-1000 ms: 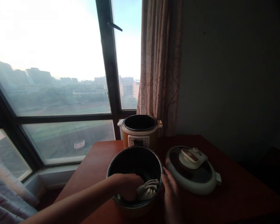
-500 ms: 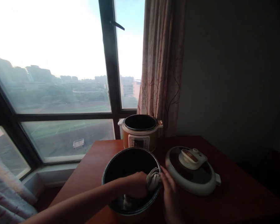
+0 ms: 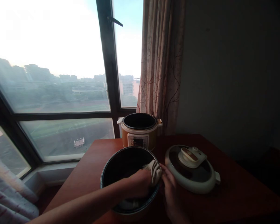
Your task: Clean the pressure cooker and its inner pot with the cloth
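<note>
Currently I have the left hand (image 3: 142,184) clutching a bunched pale cloth (image 3: 156,171), its long axis running near-to-far along the right rim of the pot (image 3: 120,168), mouth upward; the right hand's (image 3: 169,186) fingers touch that side, grip unclear; beyond, a cooker (image 3: 139,137) stands on the worktop (image 3: 84,174)

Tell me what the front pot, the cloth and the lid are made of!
Front pot: probably dark-coated metal; its thin rim glints. Cloth: matte fabric, bunched in folds. Lid: likely smooth plastic, pale and rounded; its dark, glossy middle may be glass.

No legible text, cooker panel (image 3: 138,141) included
</note>
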`<action>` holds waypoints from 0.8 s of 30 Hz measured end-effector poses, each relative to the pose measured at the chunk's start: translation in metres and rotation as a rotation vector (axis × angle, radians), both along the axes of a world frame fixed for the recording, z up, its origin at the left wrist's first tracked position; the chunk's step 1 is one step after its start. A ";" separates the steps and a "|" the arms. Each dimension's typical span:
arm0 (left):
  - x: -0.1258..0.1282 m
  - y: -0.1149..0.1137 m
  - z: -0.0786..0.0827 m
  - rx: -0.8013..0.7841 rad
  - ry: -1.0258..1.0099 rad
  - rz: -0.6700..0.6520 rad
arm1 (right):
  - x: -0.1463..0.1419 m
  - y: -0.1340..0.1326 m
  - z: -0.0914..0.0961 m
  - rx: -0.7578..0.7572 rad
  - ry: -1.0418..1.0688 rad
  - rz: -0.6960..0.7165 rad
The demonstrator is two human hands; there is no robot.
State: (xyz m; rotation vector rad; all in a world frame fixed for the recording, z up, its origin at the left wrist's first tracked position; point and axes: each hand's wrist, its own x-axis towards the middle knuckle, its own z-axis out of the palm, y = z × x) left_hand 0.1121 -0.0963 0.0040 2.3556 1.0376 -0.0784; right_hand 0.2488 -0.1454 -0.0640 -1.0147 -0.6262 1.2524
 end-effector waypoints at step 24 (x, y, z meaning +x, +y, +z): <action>-0.005 0.001 -0.003 -0.087 -0.198 0.161 | -0.001 -0.046 -0.007 -0.021 -0.173 -0.093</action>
